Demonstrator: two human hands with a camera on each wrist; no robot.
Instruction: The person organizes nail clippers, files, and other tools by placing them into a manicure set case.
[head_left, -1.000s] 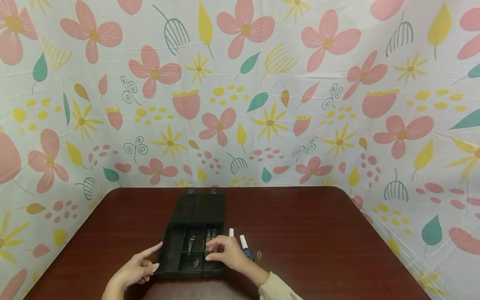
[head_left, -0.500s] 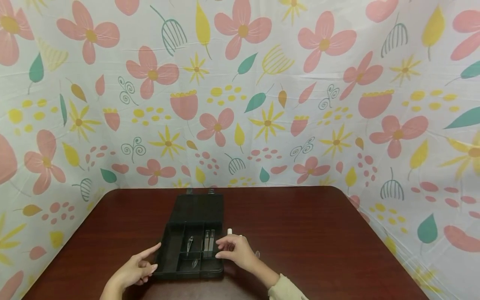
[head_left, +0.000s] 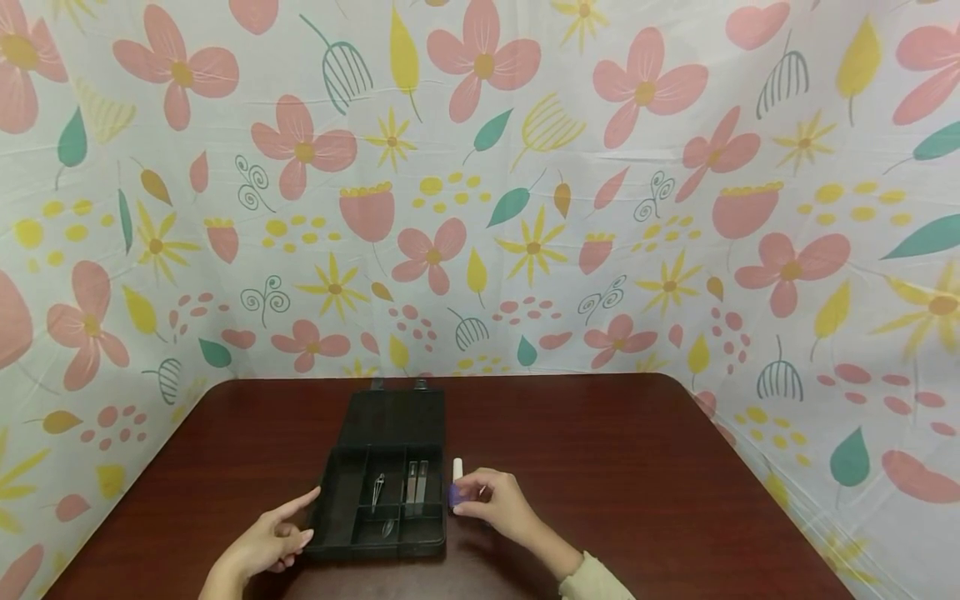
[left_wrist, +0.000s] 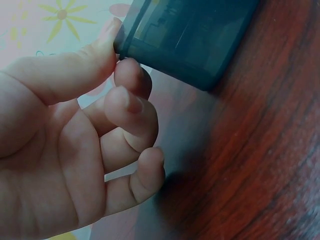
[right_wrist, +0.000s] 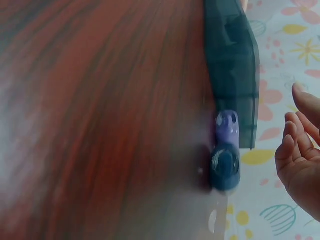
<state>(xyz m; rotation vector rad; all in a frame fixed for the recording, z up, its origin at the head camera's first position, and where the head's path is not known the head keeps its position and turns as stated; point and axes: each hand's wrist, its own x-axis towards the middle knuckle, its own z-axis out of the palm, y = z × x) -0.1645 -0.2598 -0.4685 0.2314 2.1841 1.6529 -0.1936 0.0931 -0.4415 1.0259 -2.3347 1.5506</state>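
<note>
A black compartment box [head_left: 347, 500] lies with its lid [head_left: 392, 418] laid back. My left hand [head_left: 264, 537] touches the box's left edge with a straight index finger, the thumb at its front corner; the other fingers curl loosely. Inside are a small metal clip-like tool [head_left: 377, 490], two slim flat pieces [head_left: 417, 485] and a clear oval piece [head_left: 387, 527]. My right hand [head_left: 501, 504] hovers beside a purple bottle [right_wrist: 228, 127] with a white cap [head_left: 457, 468]; in the right wrist view thumb and fingers stand apart, holding nothing. Beside it stands a dark blue bottle [right_wrist: 225, 167], mostly hidden in the head view.
The brown wooden table [head_left: 600, 467] reaches back to a flower-print cloth [head_left: 480, 192], which also hangs at both sides. A small clear oval piece [right_wrist: 213, 220] lies past the blue bottle. Both bottles stand close to the box's right wall.
My right hand has drawn back rightward from above the box's right compartments to the bottles, uncovering the two slim pieces. The left hand stays at the box's edge.
</note>
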